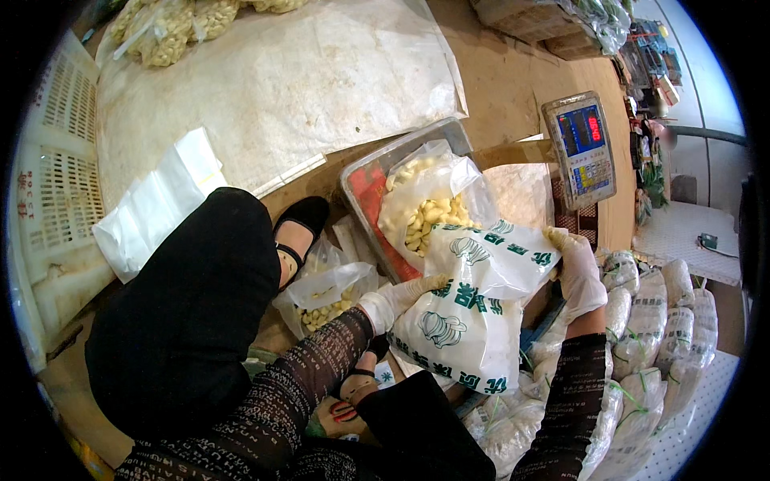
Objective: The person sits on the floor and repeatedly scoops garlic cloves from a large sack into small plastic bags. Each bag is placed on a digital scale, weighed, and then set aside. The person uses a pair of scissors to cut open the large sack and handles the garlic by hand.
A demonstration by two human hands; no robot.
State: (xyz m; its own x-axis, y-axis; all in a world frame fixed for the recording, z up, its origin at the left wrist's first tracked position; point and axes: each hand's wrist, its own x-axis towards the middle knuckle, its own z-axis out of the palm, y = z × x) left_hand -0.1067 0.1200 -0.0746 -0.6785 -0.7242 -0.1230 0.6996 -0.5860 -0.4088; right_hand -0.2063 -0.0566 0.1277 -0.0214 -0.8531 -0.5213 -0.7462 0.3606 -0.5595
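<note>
Both my hands wear pale gloves. My left hand grips the near left part of a white plastic bag with green print. At the bag's upper right side, my right hand is closed on its edge. The bag's upper part lies against a clear plastic bag of peeled garlic cloves, which rests on the metal platform of a weighing scale. The scale's display unit stands to the right, lit with red digits. Whether the printed bag holds anything is unclear.
An open bag of cloves stands by my foot. Filled, tied bags lie at the right. A white plastic crate is at the left, beside folded white bags. More garlic bags lie on the white sheet.
</note>
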